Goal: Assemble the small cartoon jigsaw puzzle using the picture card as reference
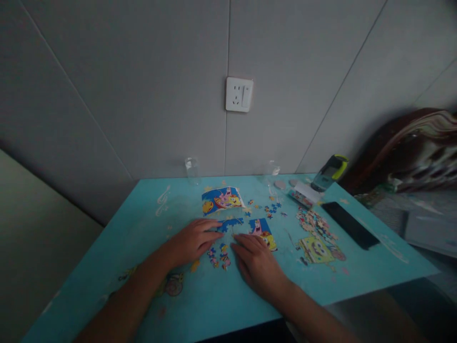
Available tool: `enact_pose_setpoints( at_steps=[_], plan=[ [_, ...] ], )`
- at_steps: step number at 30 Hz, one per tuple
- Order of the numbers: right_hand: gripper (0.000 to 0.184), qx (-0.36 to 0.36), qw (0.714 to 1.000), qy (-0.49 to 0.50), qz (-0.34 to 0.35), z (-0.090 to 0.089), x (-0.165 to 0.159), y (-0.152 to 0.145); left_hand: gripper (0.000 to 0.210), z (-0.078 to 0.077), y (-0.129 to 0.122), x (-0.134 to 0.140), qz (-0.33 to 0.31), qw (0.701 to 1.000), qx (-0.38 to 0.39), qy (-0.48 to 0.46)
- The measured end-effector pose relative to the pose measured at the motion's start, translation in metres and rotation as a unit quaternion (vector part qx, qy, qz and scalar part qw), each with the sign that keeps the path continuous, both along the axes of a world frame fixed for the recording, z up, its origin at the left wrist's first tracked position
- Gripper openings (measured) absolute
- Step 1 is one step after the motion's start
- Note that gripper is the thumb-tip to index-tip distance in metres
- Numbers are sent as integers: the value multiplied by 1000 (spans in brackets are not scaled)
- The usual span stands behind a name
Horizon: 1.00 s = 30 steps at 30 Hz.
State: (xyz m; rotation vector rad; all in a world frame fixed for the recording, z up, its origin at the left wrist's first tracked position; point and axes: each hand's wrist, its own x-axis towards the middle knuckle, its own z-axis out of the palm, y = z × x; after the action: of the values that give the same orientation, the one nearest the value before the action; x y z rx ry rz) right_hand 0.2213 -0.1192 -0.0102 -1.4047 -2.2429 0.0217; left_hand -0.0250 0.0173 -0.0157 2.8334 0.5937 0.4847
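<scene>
Before you, printed puzzle pieces (225,260) of thin, card-like stock lie on a smooth tabletop (200,309), near a clear, see-through cup (193,170), matt grey wall panels (160,95), a smooth white plastic socket (239,95) and glossy, leather-like upholstery (421,147).

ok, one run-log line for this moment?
left hand: at blue puzzle strip | right hand: by joined puzzle section | loose pieces: between hands

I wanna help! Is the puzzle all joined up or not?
Not all joined: puzzle pieces lie apart between the left hand and right hand.
</scene>
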Motion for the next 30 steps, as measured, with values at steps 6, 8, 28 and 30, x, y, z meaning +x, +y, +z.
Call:
enact_pose_setpoints(
  at_steps=[6, 8, 28, 30],
  plan=[
    [33, -8, 999, 37, 22, -1, -1, -12, 37, -7, 2, 2, 4, 999, -15, -39],
    [34, -7, 998, 57, 26, -2, -1, -12, 37, -10, 5, 2, 9, 998, -20, -67],
    [29, 16, 990, 136, -45, 0, 37, 19, 31, -13, 18, -37, 143, 975, 32, -165],
    [29, 0, 992, 112, -52, 8, 50, 42, 32, -12, 17, -33, 133, 977, 27, -164]
  ],
)
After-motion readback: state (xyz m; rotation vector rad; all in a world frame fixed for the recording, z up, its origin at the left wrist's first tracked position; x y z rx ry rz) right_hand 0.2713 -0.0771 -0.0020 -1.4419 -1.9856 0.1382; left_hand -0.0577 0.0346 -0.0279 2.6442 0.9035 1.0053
